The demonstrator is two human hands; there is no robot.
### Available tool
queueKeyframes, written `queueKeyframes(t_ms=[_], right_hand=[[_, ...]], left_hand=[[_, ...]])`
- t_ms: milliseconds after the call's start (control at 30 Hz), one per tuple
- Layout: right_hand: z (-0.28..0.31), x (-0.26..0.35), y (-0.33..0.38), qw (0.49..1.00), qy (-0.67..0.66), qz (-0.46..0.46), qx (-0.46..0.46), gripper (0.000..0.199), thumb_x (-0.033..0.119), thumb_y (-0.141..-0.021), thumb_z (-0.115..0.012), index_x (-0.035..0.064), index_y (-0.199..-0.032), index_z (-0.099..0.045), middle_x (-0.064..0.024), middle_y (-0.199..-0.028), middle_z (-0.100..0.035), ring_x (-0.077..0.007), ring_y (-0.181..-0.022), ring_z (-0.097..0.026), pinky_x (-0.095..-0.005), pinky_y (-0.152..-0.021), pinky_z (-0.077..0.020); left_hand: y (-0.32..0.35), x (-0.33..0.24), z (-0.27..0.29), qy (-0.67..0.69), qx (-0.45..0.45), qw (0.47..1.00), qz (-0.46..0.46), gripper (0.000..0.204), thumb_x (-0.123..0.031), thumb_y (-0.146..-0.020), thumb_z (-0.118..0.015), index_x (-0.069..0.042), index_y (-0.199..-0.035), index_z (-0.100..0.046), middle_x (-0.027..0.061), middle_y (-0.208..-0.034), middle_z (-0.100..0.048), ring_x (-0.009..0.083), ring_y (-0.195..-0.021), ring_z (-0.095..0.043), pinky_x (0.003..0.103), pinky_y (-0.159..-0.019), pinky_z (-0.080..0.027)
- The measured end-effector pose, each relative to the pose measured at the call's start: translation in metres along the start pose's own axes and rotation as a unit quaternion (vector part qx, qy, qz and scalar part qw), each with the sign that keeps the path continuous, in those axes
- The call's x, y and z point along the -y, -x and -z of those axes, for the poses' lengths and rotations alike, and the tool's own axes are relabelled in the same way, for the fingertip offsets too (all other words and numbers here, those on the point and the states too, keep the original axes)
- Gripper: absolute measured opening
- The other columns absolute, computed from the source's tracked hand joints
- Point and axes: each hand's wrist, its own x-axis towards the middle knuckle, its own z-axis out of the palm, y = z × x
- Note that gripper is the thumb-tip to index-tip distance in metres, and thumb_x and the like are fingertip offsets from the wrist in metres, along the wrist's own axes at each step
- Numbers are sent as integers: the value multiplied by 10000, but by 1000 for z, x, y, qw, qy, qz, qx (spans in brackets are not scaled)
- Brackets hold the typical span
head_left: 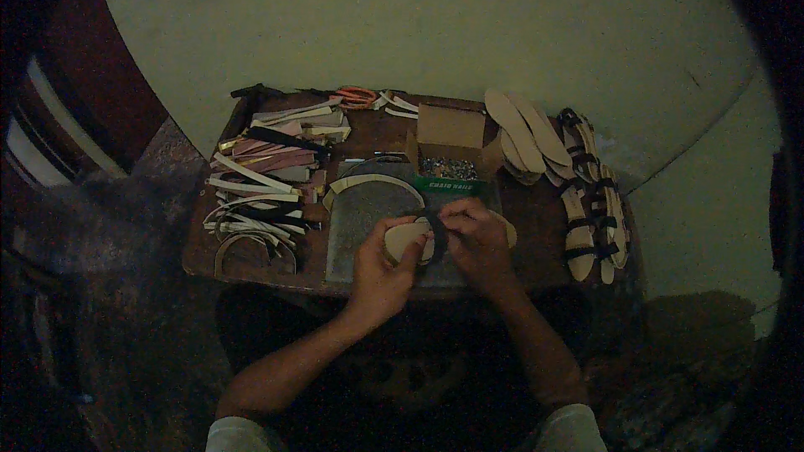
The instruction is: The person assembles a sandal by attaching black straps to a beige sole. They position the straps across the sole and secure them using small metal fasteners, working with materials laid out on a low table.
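Observation:
My left hand [381, 264] grips the near end of a tan sandal sole [404, 238] over a grey stone slab [360, 226] on a low wooden table [251, 255]. My right hand [476, 234] pinches a dark strap [435, 230] that runs across the sole, with the sole's far tip showing past its knuckles. Both hands meet over the slab's near right part.
Piles of cut straps [264, 176] lie at the left. An open cardboard box of small nails [448, 163] stands behind the slab. Bare soles [523, 134] and strapped sandals [595, 209] lie at the right. Orange-handled scissors [356, 98] rest at the back edge, by the pale wall.

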Motion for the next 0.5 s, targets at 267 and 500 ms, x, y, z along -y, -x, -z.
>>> queueKeyframes(t_ms=[267,500], right_hand=[[1,1,-3,999,7,-1,32,342,-100,-657,-606,37,-969,-575,-138,-1009,-552,-310,-955,-583,-382,-816,-488],[2,-1,-4,999,-27,-1,37,392,-104,-673,-604,56,-1029,-571,-141,-1016,-541,-295,-954,-575,-373,-809,-485]], left_hand=[[0,-2,1,4,2,1000,4,264,-30,-889,-614,-8,-1145,-548,105,-1030,-628,148,-938,-602,283,-805,-507],[-1,-2,3,2,13,1000,0,270,-27,-887,-615,-6,-1148,-547,107,-1033,-628,152,-933,-605,283,-799,-510]])
